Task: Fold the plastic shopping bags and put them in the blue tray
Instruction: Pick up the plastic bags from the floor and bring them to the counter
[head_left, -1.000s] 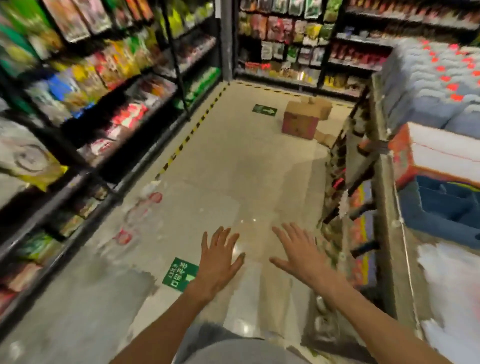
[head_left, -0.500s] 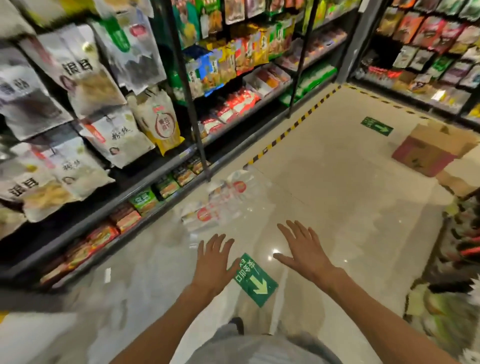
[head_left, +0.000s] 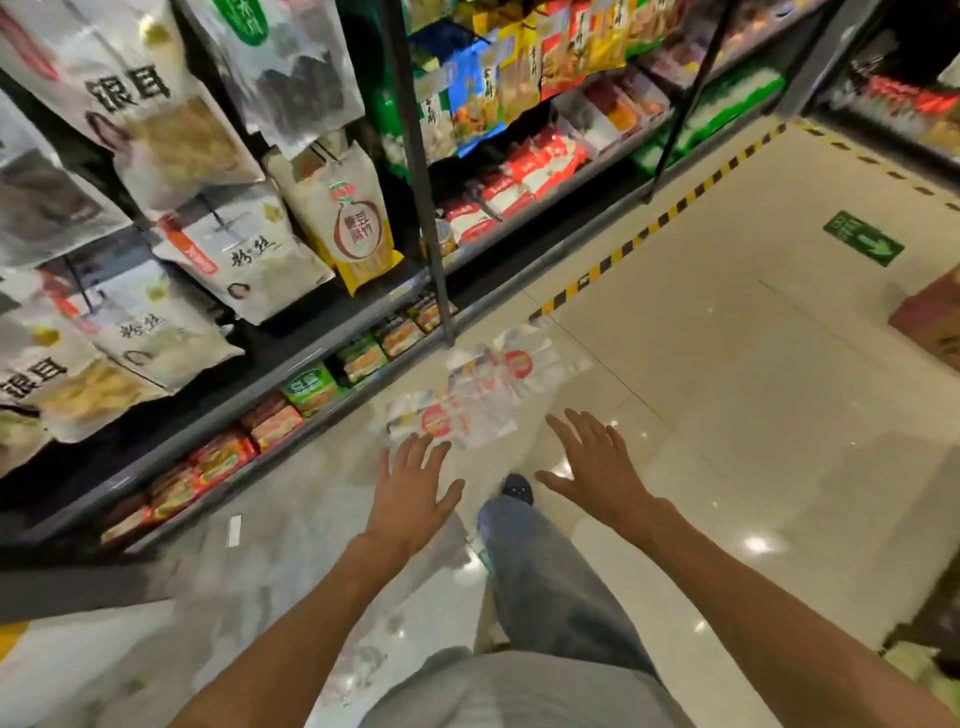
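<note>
Ahead on the floor, the plastic bags (head_left: 480, 397) lie long from lower-left to upper-right; my left hand (head_left: 413, 496) is nearer, my right hand (head_left: 597, 465) beside, both flat with fingers spread and empty.

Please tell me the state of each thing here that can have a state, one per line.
Left hand: open, fingers spread, holding nothing.
Right hand: open, fingers spread, holding nothing.
Clear plastic shopping bags with red round logos: lying flat on the floor by the shelf base, not yet folded, untouched.
Brown cardboard box: standing on the floor at the right edge, mostly out of view.
</note>
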